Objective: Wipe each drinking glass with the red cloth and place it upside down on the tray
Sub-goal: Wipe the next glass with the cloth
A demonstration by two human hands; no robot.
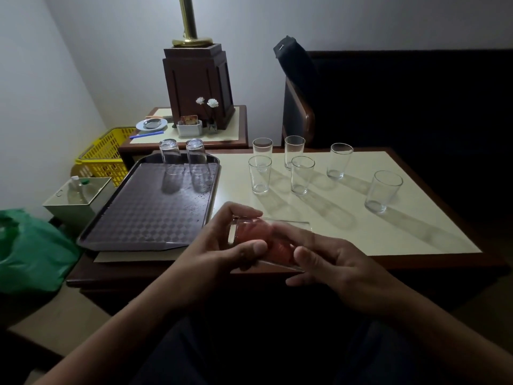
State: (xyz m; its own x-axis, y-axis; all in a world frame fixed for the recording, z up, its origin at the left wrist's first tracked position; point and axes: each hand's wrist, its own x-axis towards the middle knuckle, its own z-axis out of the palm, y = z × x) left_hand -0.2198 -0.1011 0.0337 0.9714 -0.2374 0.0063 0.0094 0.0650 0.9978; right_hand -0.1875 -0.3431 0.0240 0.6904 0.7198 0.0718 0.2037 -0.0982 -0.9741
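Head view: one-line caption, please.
Left hand and right hand hold a tilted glass with the red cloth inside; two inverted glasses stand on the tray, six upright glasses on the table.

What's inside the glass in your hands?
The red cloth is inside the glass, showing through its wall. The left hand and right hand cover the rest of it.

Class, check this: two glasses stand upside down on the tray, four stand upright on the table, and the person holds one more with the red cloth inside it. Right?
Wrong count: the head view shows six upright glasses on the table, not four. Two upside-down glasses stand on the tray, and the left hand and right hand hold one more glass with the red cloth inside.
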